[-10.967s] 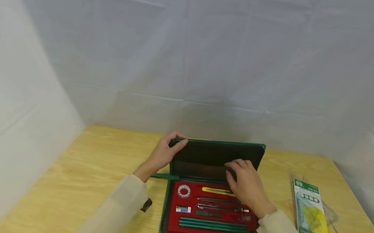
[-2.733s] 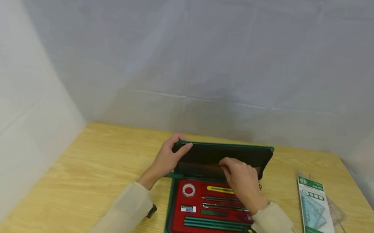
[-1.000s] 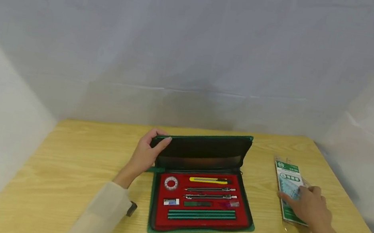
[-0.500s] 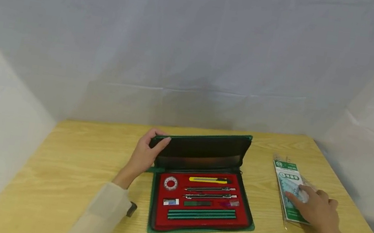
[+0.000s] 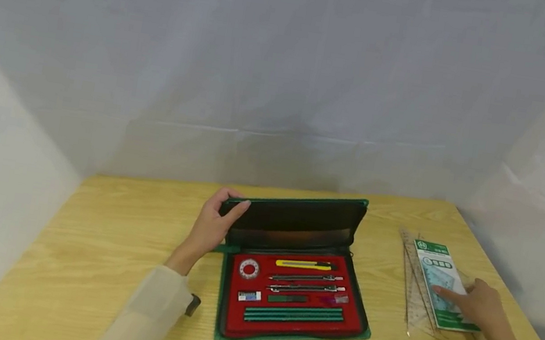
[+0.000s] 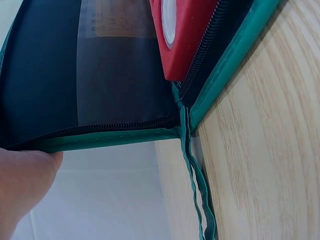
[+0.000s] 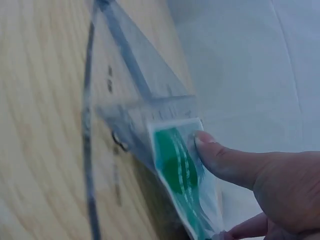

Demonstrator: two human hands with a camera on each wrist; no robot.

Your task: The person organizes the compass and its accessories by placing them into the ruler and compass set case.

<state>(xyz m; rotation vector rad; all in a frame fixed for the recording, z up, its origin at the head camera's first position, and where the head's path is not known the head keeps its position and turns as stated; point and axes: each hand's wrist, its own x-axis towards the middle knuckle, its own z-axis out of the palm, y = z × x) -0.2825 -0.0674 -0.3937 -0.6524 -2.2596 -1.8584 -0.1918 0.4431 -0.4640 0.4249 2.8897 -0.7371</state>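
My left hand [image 5: 211, 225] grips the left corner of the raised lid [image 5: 296, 220] of a green zip case. In the left wrist view its thumb lies at the lid's green edge [image 6: 100, 140]. At the right, my right hand [image 5: 486, 311] holds a flat green-and-white packet [image 5: 440, 264] printed with rulers. The right wrist view has the thumb on the packet's face and another finger low at its edge. Clear plastic set squares [image 5: 413, 291] lie on the table to the left of the packet, partly under it.
The case's red insert [image 5: 280, 331] holds a yellow cutter [image 5: 306, 264], a white ring [image 5: 249, 269], two compasses [image 5: 305, 287], an eraser [image 5: 249, 296] and green pencils [image 5: 293, 314]. A strap [image 5: 228, 248] sticks out left. Pale sheets [image 5: 286, 78] surround the wooden table [image 5: 136, 232].
Earlier my right hand was at the pocket inside the lid; it then went to the packet. Over the last second the packet moved right, uncovering more set square. My left hand stays on the lid.
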